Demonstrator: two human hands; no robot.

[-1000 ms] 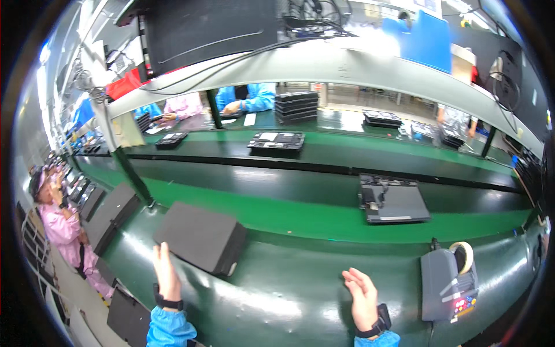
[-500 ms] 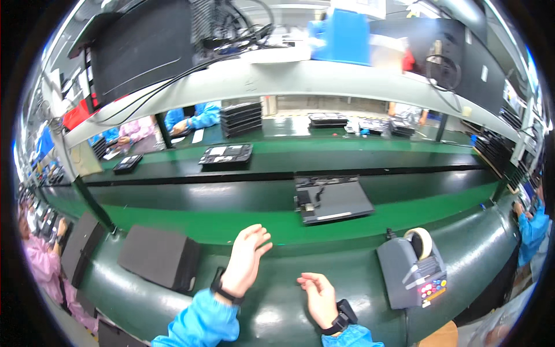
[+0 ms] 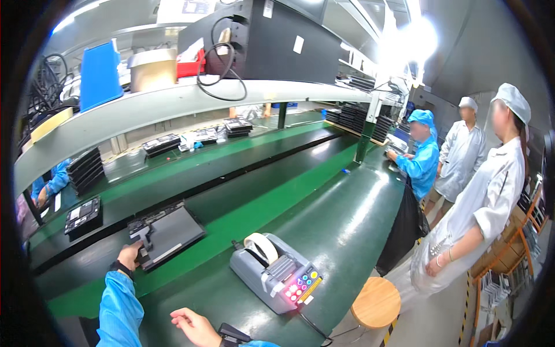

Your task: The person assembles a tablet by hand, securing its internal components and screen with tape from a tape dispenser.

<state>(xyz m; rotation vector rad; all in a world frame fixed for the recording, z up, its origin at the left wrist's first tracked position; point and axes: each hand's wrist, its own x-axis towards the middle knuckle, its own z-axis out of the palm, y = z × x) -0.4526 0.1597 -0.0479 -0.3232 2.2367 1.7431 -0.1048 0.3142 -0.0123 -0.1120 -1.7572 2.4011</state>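
Observation:
My left hand (image 3: 130, 254) reaches out to the near left corner of a flat grey laptop panel (image 3: 173, 231), its fingers closed on the edge. Black cables and thin boards run along the panel's left side, and it lies slightly tilted on the green bench. My right hand (image 3: 193, 327) hovers low over the bench with fingers loosely apart, holding nothing. To its right stands a grey automatic tape dispenser (image 3: 274, 274) with a cream tape roll and a lit button panel.
An open laptop base (image 3: 84, 217) lies farther left, with stacked black units (image 3: 85, 172) behind. A shelf (image 3: 167, 92) spans overhead. A person in blue (image 3: 425, 159) works at the right end; two people in white stand nearby. A wooden stool (image 3: 376, 302) sits beside the bench.
My view has swung right. My left hand has gone from above the bench to the laptop panel and taken its edge. The right hand remains free, low over the bench.

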